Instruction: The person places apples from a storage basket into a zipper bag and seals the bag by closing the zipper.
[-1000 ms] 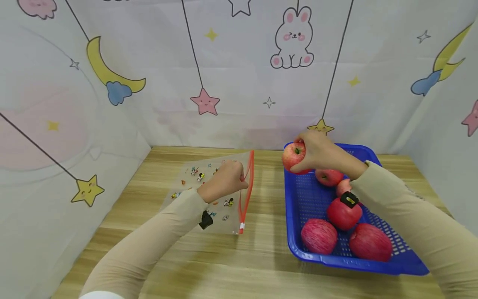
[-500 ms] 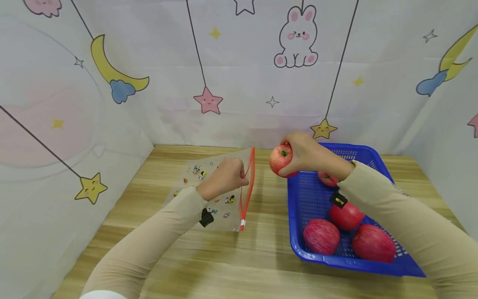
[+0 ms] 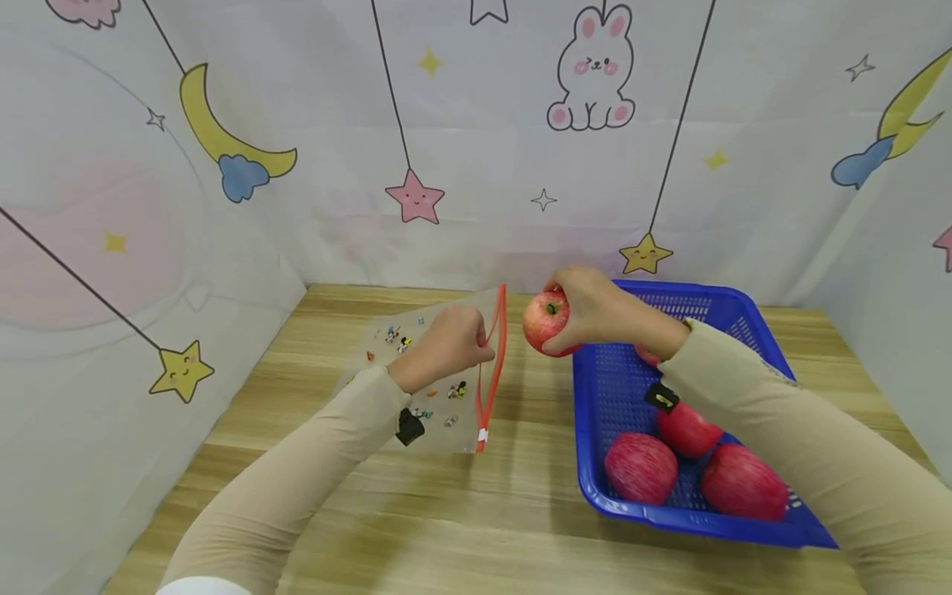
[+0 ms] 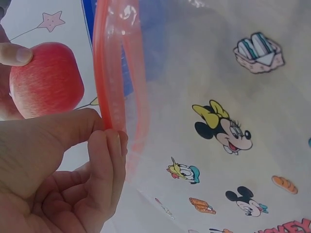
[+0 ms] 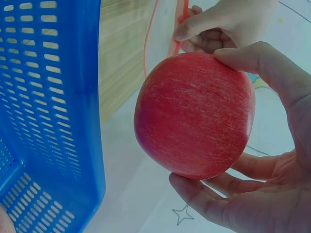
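Note:
A clear zip bag [image 3: 450,417] with cartoon prints and a red-orange zip edge stands on the table. My left hand [image 3: 449,347] pinches the edge of its mouth, and in the left wrist view thumb and fingers [image 4: 108,160] meet on the orange strip. The mouth is parted a little. Just right of the bag, my right hand [image 3: 595,307] grips a red apple [image 3: 549,322] in the air, stem toward the head camera. In the right wrist view, thumb and fingers curl round this apple [image 5: 197,116]. It is apart from the bag.
A blue plastic basket [image 3: 586,430] sits on the right of the wooden table [image 3: 416,529]. Several apples lie in it, such as one red apple [image 3: 641,468] near its front; my right forearm hides part of the basket. A printed cloth [image 3: 483,124] hangs behind and at both sides.
My right hand has carried the apple leftward, from over the basket's back left corner to beside the bag's mouth. The left hand keeps its pinch on the bag.

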`<action>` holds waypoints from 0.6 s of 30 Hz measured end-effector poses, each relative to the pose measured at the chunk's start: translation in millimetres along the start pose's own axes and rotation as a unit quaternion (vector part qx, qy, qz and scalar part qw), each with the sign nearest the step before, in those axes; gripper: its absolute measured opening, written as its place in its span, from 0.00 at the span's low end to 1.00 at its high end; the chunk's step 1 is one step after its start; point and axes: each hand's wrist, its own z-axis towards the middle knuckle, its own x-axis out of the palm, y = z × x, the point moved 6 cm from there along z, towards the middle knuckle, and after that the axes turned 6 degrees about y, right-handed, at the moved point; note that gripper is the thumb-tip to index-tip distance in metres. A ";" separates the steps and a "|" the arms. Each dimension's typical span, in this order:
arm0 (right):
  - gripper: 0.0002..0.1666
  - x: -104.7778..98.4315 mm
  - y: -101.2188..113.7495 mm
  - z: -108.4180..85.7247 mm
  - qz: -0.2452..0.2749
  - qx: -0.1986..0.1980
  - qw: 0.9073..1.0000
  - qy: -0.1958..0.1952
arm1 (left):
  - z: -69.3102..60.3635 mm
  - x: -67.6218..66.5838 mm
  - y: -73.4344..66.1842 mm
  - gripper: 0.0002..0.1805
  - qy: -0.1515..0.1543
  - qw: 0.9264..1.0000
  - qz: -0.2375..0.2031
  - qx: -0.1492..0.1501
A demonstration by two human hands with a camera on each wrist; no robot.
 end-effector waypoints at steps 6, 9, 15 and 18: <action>0.37 4.9 5.7 5.1 0.012 -0.016 1.000 0.000 | 1.1 -1.7 2.2 0.24 -0.002 1.000 0.000 -0.005; 0.37 7.8 8.1 7.1 0.014 -0.021 1.000 0.002 | 2.3 -0.8 4.4 0.22 -0.002 1.000 -0.004 -0.009; 0.37 12.1 9.5 12.0 0.022 -0.011 1.000 0.011 | 2.9 -1.6 5.8 0.20 0.001 1.000 -0.002 -0.014; 0.38 13.7 9.5 15.0 0.023 -0.010 1.000 0.013 | 2.6 -2.3 5.1 0.20 -0.001 1.000 -0.002 -0.011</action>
